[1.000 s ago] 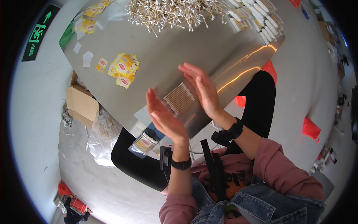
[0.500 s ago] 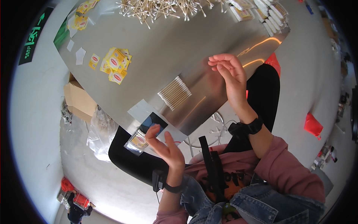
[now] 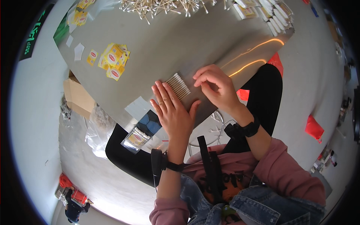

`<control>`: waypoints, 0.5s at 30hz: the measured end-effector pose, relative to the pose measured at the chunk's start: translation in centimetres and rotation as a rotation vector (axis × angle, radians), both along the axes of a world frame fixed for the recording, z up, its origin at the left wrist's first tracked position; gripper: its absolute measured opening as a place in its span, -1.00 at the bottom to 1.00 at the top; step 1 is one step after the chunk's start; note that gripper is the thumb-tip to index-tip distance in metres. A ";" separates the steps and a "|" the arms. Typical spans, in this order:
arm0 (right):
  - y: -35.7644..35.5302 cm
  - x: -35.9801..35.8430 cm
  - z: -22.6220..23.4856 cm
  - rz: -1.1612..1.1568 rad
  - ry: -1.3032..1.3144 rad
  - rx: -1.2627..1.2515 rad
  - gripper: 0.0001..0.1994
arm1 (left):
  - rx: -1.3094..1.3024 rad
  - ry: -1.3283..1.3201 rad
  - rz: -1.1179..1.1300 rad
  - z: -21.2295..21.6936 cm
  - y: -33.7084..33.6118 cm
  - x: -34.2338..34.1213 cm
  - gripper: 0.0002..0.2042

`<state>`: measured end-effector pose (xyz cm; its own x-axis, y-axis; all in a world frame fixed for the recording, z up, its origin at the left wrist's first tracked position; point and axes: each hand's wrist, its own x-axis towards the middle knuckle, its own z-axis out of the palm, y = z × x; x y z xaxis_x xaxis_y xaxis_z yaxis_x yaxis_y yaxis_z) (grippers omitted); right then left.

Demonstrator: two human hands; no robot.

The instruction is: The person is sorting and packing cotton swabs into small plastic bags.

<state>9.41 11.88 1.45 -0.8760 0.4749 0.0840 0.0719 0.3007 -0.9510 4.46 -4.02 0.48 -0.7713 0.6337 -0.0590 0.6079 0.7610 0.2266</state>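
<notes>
A flat row of cotton swabs [image 3: 179, 86] lies on the metal table, side by side. My left hand [image 3: 171, 110] is laid flat over the near-left ends of the row, fingers stretched out and thumb apart. Just right of the row, my right hand [image 3: 217, 86] hovers with its fingers bent and the thumb apart; I see nothing in it. Left of my left wrist, a clear packet of cotton swabs [image 3: 135, 138] with a yellow card lies at the table edge. Beside it are a dark blue patterned piece [image 3: 149, 123] and a whitish sheet [image 3: 137, 108].
A big heap of loose swabs [image 3: 165, 5] covers the table's far side. Filled swab packs [image 3: 277, 18] are stacked at the far right. Yellow cards [image 3: 113, 60] lie in a pile on the left. An open cardboard box [image 3: 78, 95] and a plastic bag [image 3: 99, 129] stand below the left edge.
My left hand has moved up and right from beside the packet onto the swab row. My right hand has come down and left toward the row's right side.
</notes>
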 end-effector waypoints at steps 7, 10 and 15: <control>-0.6 -0.3 -1.4 0.064 0.123 0.263 -0.81 | 0.068 0.033 0.009 -0.5 0.2 0.0 0.02; -0.8 -0.3 -1.9 0.015 0.155 0.283 -0.81 | 0.080 0.035 0.009 -0.6 0.2 -0.1 0.01; -0.9 -0.3 -1.8 0.018 0.137 0.349 -0.81 | 0.080 0.045 0.007 -0.6 0.2 0.0 0.00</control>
<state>9.08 10.95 -0.39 -0.8536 0.3814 0.3547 -0.0571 0.6083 -0.7917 4.43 -3.84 -0.17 -0.7768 0.6292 0.0262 0.6132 0.7462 0.2594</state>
